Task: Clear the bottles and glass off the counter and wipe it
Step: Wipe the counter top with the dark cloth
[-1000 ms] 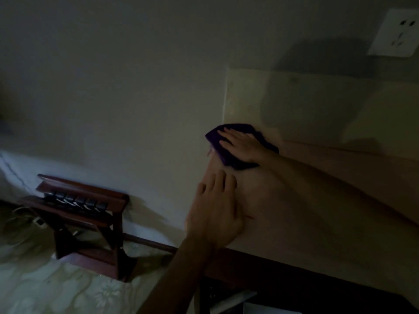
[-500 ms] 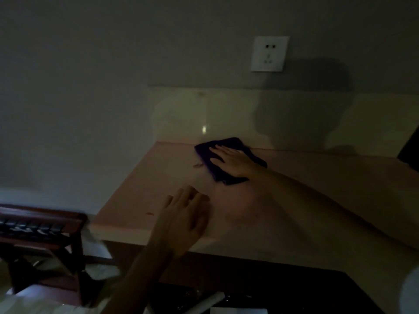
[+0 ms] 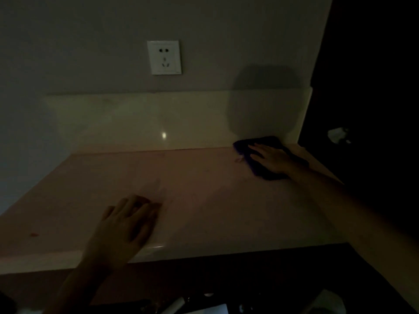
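Note:
The room is dim. A pale pinkish counter (image 3: 204, 196) fills the middle of the head view, with a low backsplash behind it. My right hand (image 3: 272, 158) lies flat, fingers spread, on a dark purple cloth (image 3: 260, 143) at the counter's far right corner, pressing it against the surface. My left hand (image 3: 127, 219) rests palm down near the front edge of the counter, left of centre, holding nothing. No bottles or glass show on the counter.
A white wall socket (image 3: 164, 57) sits above the backsplash (image 3: 136, 118). A dark tall surface (image 3: 367, 87) borders the counter on the right. Below the front edge are dim, unclear items (image 3: 199, 307). A small reddish mark (image 3: 34, 234) lies at the counter's front left.
My right hand has slid the purple cloth from the counter's left back area along the backsplash to the far right corner. The view has swung right; my left hand stays near the front edge.

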### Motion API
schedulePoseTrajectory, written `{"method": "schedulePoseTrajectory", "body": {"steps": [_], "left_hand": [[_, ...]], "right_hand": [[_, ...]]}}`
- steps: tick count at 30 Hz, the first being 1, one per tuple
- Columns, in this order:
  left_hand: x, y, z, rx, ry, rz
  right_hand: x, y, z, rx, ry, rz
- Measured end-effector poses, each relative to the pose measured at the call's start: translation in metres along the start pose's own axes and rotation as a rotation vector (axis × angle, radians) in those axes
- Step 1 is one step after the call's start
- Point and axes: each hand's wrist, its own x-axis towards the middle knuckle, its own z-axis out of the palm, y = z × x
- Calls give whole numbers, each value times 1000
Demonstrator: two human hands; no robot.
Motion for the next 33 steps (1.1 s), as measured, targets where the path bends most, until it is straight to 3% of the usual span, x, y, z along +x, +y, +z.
{"method": "schedulePoseTrajectory", "body": {"steps": [7,13,18,24,33], "left_hand": [[0,-3,3,82,-28,3],[0,7,-4,89,0,-9],[1,7,-7,106,-42,5],[-3,-26,-20,43,-249,106],[-12,-36,-26,-39,-125,-29]], "right_hand": [[-39,65,-10,-24,32,240],[-73,61,-6,-25,39,279],[-83,19,0,-34,5,196],[-71,-67,16,-42,-15,-72],[12,-228,42,-23,-62,-416]]}}
